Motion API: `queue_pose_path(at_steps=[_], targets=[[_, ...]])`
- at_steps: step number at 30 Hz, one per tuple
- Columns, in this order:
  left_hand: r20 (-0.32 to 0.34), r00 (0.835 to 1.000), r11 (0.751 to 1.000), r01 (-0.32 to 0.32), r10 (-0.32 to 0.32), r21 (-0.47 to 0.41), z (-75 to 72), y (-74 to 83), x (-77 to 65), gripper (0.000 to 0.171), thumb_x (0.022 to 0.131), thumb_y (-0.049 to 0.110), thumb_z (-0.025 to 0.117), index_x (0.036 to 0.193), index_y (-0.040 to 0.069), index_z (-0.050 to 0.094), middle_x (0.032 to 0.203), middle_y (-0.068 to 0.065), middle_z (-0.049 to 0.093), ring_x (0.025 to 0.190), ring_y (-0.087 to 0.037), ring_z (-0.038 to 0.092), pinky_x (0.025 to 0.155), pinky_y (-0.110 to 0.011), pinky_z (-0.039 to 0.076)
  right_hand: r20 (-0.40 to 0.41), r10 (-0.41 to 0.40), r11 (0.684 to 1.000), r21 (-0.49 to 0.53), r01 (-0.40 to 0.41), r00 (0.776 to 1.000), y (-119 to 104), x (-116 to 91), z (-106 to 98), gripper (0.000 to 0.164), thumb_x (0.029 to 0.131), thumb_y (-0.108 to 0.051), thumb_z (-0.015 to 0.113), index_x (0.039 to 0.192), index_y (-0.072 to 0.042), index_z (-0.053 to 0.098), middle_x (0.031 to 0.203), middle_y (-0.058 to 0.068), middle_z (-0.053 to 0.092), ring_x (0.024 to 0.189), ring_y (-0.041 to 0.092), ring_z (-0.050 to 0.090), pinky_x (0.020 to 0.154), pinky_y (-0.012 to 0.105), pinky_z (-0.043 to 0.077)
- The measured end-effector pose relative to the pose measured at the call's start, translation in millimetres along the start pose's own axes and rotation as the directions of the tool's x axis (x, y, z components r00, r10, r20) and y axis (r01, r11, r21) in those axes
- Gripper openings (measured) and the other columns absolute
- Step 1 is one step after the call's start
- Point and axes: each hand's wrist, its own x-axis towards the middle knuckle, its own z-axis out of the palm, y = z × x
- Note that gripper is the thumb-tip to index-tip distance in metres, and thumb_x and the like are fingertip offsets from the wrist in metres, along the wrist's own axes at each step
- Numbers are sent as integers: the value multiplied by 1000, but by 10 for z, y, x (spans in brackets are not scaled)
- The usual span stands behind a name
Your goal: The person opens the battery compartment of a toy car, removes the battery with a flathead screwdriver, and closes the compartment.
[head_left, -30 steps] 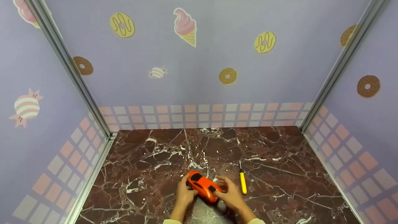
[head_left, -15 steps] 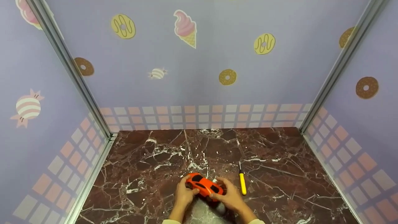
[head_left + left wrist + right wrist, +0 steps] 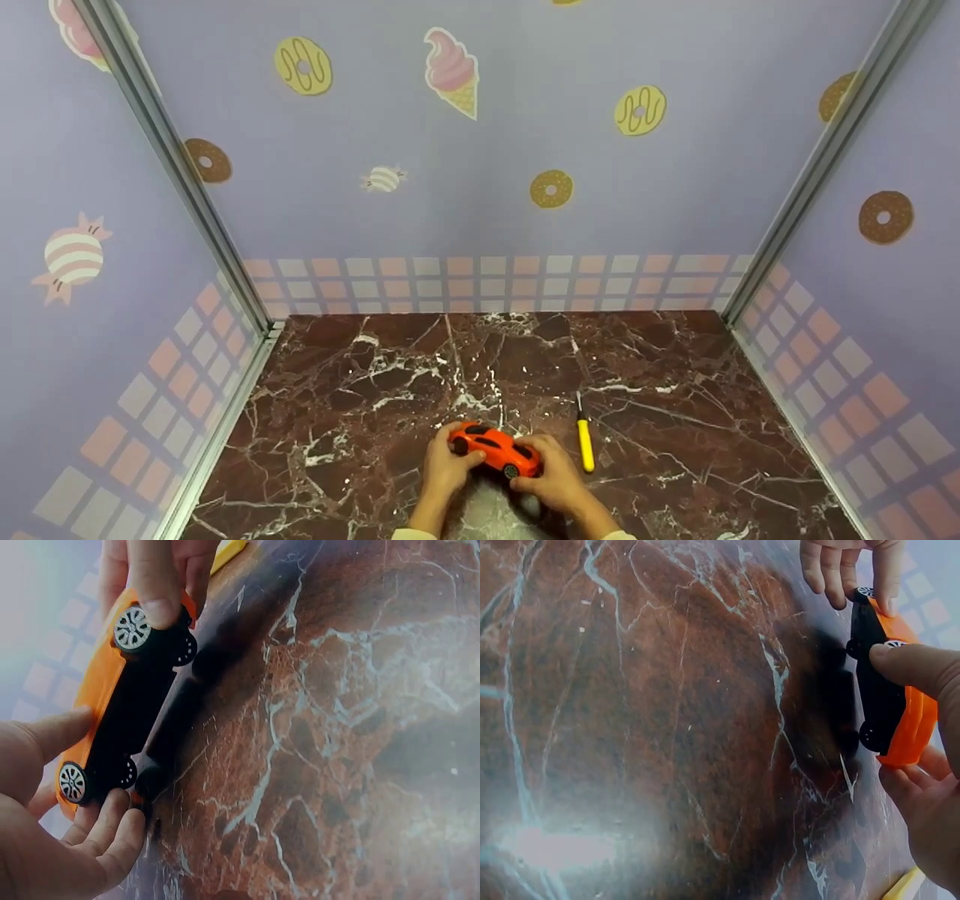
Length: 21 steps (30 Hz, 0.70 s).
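An orange toy car point(image 3: 499, 448) with black windows and silver-spoked wheels is held between both hands, above the marbled tabletop. At its left end the left hand point(image 3: 447, 465) grips it, thumb on the near side. The right hand point(image 3: 555, 476) holds the other end, its thumb by a wheel. In the left wrist view the car's black underside point(image 3: 135, 709) and its wheels show. The right wrist view has the right thumb pressing near a wheel, with fingers beneath the orange end point(image 3: 911, 735). A screwdriver point(image 3: 585, 442) with a yellow handle lies right of the right hand.
The dark red marbled tabletop point(image 3: 360, 420) has white veins. Behind it rises a lilac wall point(image 3: 480, 225) printed with sweets and doughnuts. Side walls meet it at metal posts point(image 3: 180, 180) on the left and right.
Both hands have turned the toy car: its right end has swung away from me and it has rolled, so its near side and a wheel now show. The screwdriver has stayed put.
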Motion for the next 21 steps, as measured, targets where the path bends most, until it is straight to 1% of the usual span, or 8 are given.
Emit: queue_pose_path(at_steps=[3,6,9,11,13,16,21], targets=[[10,1000,1000,4,-4,-15,2,-2,5,65,64,4,84,123,-2,58,106,-19,65,93,-28,62,87,-42,46,-11,15,1000,-3,-15,1000,-14,1,-5,61,63,-21,83,121,-12,64,115,5,60,101,22,58,87,33,45],[12,1000,1000,-12,12,-5,5,0,10,62,65,3,82,122,-1,59,107,-19,65,93,-27,62,86,-41,46,-16,24,1000,-3,-24,1000,-17,-2,-11,59,65,-20,81,121,-13,64,114,4,61,100,21,58,86,32,45],[0,1000,1000,-9,9,-2,8,4,9,58,66,-3,73,122,1,60,104,-18,63,86,-24,60,78,-37,46,-21,22,1000,3,-22,1000,-13,-2,-15,58,66,-19,80,121,-12,64,115,4,62,100,20,59,86,32,45],[-9,1000,1000,-15,15,2,12,-9,8,60,64,-8,66,123,2,61,101,-17,63,79,-21,57,72,-34,45,-25,22,1000,10,-22,999,-7,-3,-17,58,66,-18,79,122,-12,65,116,3,62,101,20,59,86,32,45],[-21,1000,1000,-9,10,21,15,-25,1,62,62,-11,62,122,5,63,95,-14,61,74,-18,53,68,-31,42,-28,20,1000,18,-20,999,5,-6,-16,58,66,-18,79,122,-12,65,116,3,62,100,20,59,86,31,45],[-44,998,997,-36,39,63,15,-55,-4,60,62,-12,64,118,8,65,86,-10,60,71,-15,51,65,-30,41,-29,14,999,41,-12,999,17,-16,-16,57,67,-17,78,122,-11,65,116,4,63,100,19,59,85,28,46],[-66,997,995,-42,48,88,6,-65,1,55,62,-8,74,113,11,67,79,-7,57,70,-16,49,64,-32,38,-32,-4,998,65,6,999,30,-25,-24,55,69,-16,76,123,-11,65,118,5,64,101,17,60,86,26,47]])
